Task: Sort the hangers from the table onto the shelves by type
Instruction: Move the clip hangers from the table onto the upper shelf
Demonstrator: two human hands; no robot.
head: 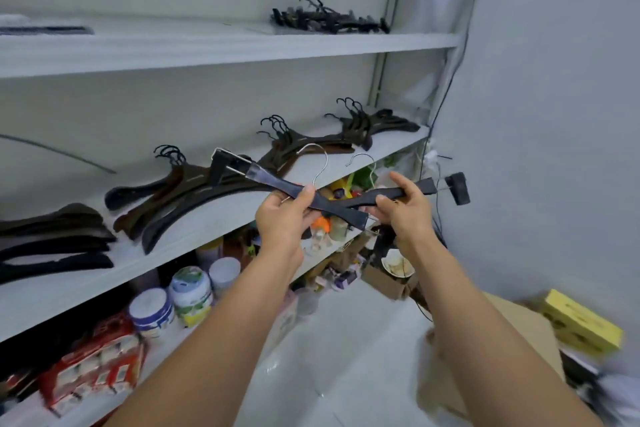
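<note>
Thumb and curled fingers of the left hand (284, 218) pinch the bar of the first clip hanger (266, 180) near its wire hook. The right hand (405, 215) grips the bar of the second clip hanger (425, 186) the same way, forefinger raised off it. Both hangers are held in the air in front of the middle shelf (194, 236), and their bars cross between the hands.

These look light and stiff: smooth dark plastic bars that could slip in a loose pinch, with thin wire hooks and end clips that are likely to snag on each other. The middle of the bar, beside the hook, seems the best hold, since it keeps each hanger balanced.

Coat hangers (180, 191) cover much of the middle shelf in piles. A pile of clip hangers (329, 19) lies at the right end of the top shelf (207, 52), with bare board to its left, probably the matching spot. Reaching it means lifting over that shelf's front edge, and the wall (536, 114) stands close on the right.
</note>
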